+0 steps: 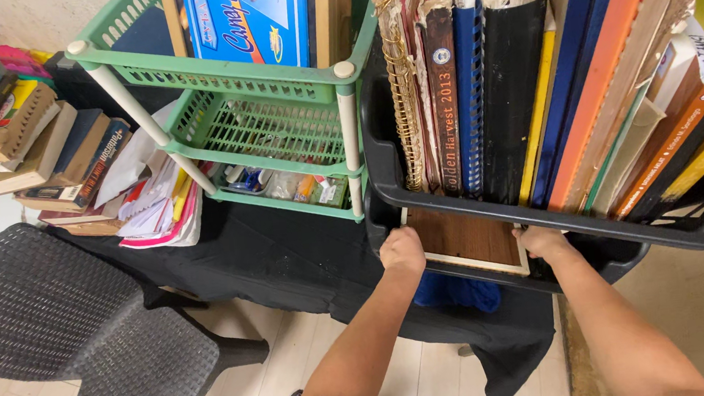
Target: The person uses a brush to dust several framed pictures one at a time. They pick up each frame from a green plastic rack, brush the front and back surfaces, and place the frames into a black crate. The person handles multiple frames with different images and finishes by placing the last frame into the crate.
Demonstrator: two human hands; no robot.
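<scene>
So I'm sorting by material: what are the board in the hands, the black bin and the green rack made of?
Board: probably wood or laminate, given its brown grain and pale edge. Black bin: looks like moulded plastic with a slight sheen. Green rack: matte plastic lattice with cream posts.

Board (467, 236): brown wood grain, white edge. Crate (383, 161): black. Rack (262, 138): mint green lattice. Chair (49, 326): grey weave. Cloth (255, 249): black. Book spines: blue (468, 86), black (513, 99), orange (604, 65), yellow (538, 114).

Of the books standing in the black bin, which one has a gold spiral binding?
The leftmost book, at the black bin's left end; its neighbours have flat spines or dark comb binding.
</scene>
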